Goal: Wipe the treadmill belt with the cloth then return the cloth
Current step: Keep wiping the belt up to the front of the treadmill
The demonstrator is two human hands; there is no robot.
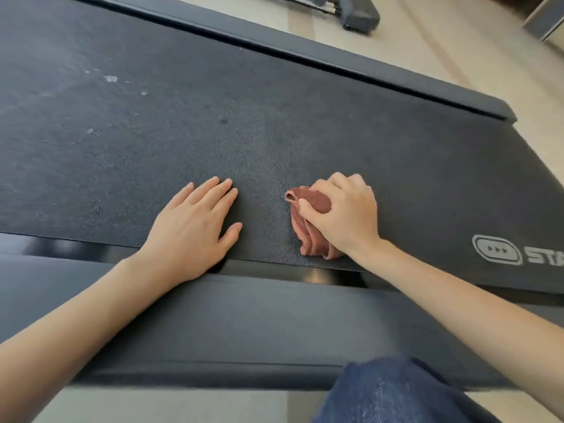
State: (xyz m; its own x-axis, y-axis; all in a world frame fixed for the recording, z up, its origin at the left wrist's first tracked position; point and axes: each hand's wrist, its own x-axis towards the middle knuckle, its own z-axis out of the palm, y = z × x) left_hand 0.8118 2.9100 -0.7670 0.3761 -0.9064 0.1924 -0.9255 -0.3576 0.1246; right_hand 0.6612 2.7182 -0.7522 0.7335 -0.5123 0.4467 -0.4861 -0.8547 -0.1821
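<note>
Two grips, mid-wipe: right grip [345,212] clutches cloth [312,201] on belt [274,117], left grip [195,227] rests flat; spots [111,78] beyond it probably next.

Dark textured rubber treadmill belt [274,117] runs across the frame. On the belt, by its front edge: left hand [195,227] flat, palm down. Crumpled reddish-brown cloth [308,227] lies on the belt right of that hand, apart from it. Right hand [345,209] on top of the cloth, gripping it. White printed logo [500,250] on the belt, far right. Pale specks [111,78] on the belt, far left. Dark grey near side rail [244,315] in front of the belt, matching far side rail [335,65] behind it. Blue denim knee [396,392] in front of the near rail. Pale tiled floor [457,41] behind the belt, grey machine base [357,16] on it.
</note>
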